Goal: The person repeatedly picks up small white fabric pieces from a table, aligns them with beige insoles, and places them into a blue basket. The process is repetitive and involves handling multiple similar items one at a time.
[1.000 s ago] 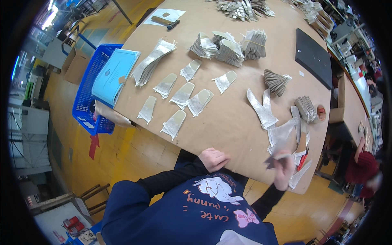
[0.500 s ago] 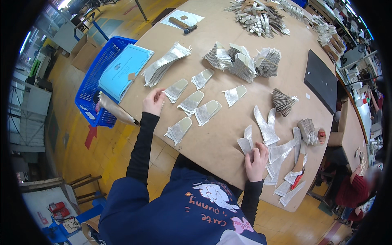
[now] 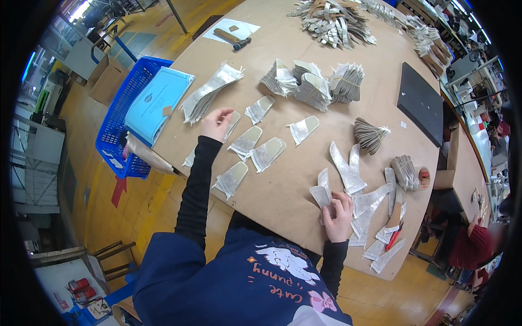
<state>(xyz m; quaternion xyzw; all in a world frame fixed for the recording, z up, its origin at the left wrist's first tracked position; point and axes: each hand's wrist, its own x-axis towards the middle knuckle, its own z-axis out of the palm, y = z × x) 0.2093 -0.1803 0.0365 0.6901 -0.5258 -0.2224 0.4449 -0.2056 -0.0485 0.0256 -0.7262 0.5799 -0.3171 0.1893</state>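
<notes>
beside a tan tabletop (image 3: pixel 283 209), a blue latticed plastic basket (image 3: pixel 110 126) holds a light-blue printed folder (image 3: pixel 156 100), with a small brown square (image 3: pixel 167 111) on its cover; smaller contents at the near end are too crowded to tell; an open-topped cardboard box (image 3: pixel 107 81) sits on the floor beyond; the person's left hand (image 3: pixel 217 124), fingers bunched narrowly, touches a tapered pale piece (image 3: pixel 234 126) near the table's left side, though whether the fingertips pinch it cannot be told; the right hand (image 3: pixel 337 213), fingers loosely curled with the thumb a little apart, rests at the edge of a grey-and-silver piece (image 3: pixel 322 194) near the front edge, its grip unclear; wrinkled, silvery curved strips (image 3: pixel 348 168) with pointed ends lie just beside; layered stacks (image 3: pixel 314 89) of round-ended pieces with frayed white edges stand farther back; a fanned grey bundle (image 3: pixel 370 137) is gathered at one end; a wooden-handled hammer (image 3: pixel 234 39) lies on a white sheet (image 3: pixel 247 27)
</notes>
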